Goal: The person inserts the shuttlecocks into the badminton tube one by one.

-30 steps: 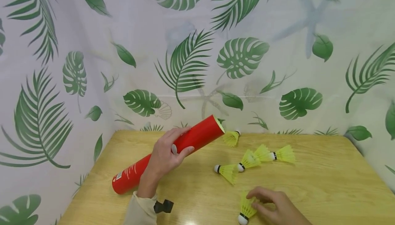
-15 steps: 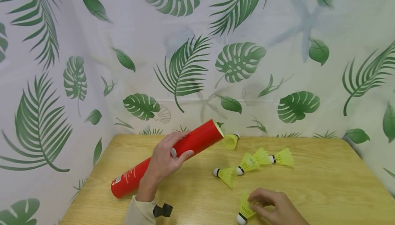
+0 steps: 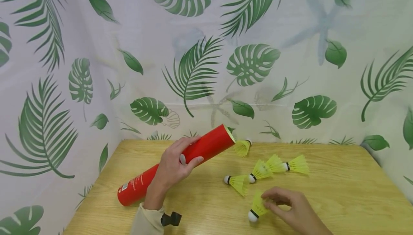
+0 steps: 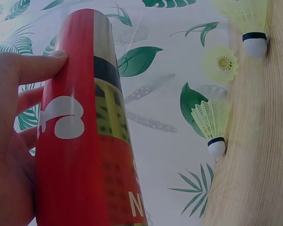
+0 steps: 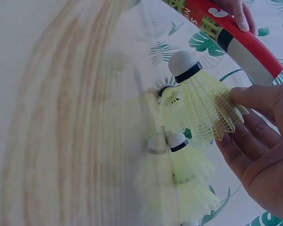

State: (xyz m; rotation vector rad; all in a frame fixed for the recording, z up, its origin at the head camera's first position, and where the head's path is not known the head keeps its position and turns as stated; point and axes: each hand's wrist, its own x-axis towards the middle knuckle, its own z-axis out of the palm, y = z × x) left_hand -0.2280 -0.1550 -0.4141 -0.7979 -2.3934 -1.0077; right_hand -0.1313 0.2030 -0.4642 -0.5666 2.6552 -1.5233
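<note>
My left hand [image 3: 172, 165] grips a red shuttlecock tube [image 3: 211, 143] around its upper half. The tube is tilted, its open end up and to the right, its lower end at the table's left. In the left wrist view, the thumb and fingers wrap the tube [image 4: 70, 165]. My right hand [image 3: 290, 206] pinches the skirt edge of a yellow shuttlecock [image 3: 258, 204] between thumb and fingers. The right wrist view has this shuttlecock [image 5: 203, 99] with its white cork pointing away from the hand. What is inside the tube cannot be seen.
Beyond the right hand, several yellow shuttlecocks lie on the wooden table [image 3: 338, 185], one nearer shuttlecock [image 3: 238, 184] among them. Another shuttlecock [image 3: 242, 147] lies by the back edge, near the tube's open end. A leaf-print cloth [image 3: 258, 102] rises behind the table.
The right hand and its shuttlecock have moved a little forward, away from the near edge. My left hand and the tube stay almost in place.
</note>
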